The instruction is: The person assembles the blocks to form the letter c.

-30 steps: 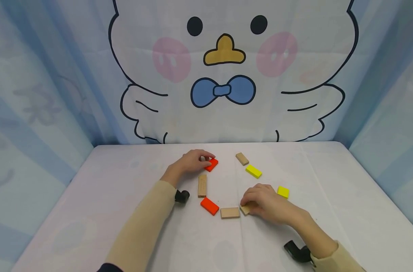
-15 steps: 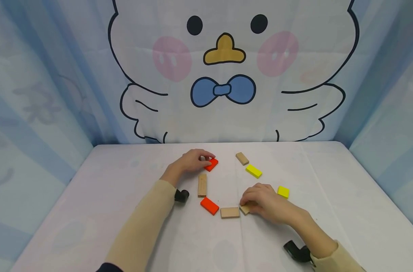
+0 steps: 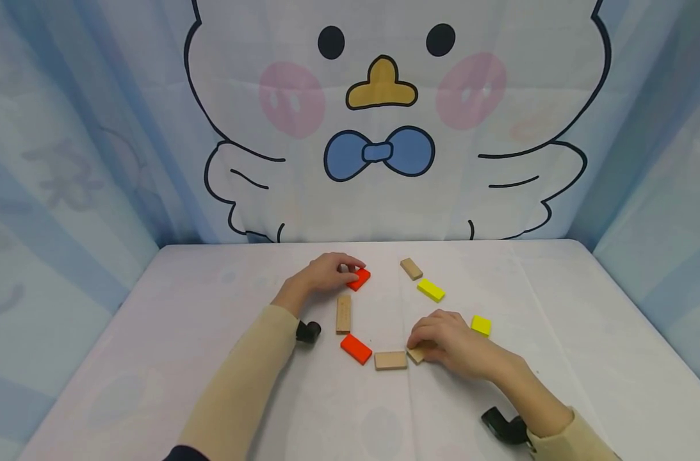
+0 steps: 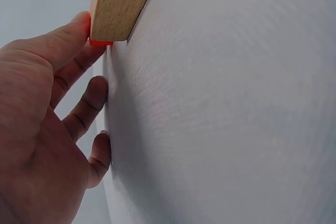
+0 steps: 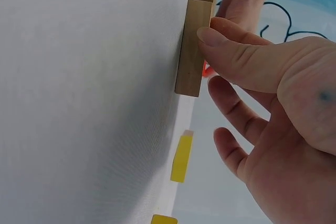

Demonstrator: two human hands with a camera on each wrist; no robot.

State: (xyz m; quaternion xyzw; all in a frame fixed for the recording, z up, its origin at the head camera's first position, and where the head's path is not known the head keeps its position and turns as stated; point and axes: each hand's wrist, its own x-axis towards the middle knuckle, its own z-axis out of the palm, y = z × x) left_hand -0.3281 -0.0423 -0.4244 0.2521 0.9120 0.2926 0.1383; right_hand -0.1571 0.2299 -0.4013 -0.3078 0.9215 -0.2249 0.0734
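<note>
Flat wooden blocks lie in a loose ring on the white table (image 3: 211, 358). My left hand (image 3: 350, 272) curls over a red block (image 3: 361, 280) at the ring's far left; the left wrist view shows the thumb (image 4: 68, 38) against a red sliver (image 4: 100, 41) behind a plain wood block (image 4: 123, 1). My right hand (image 3: 420, 339) holds a plain wooden block (image 3: 415, 354) at the ring's near right. In the right wrist view, its thumb (image 5: 226, 43) presses on that block (image 5: 191, 51), index finger just below.
Also in the ring are an upright-lying wood block (image 3: 343, 314), a red block (image 3: 356, 349), a wood block (image 3: 390, 360), a far wood block (image 3: 411, 268) and two yellow blocks (image 3: 430, 290) (image 3: 480, 325). A curtain with a cartoon bird (image 3: 384, 128) backs the table.
</note>
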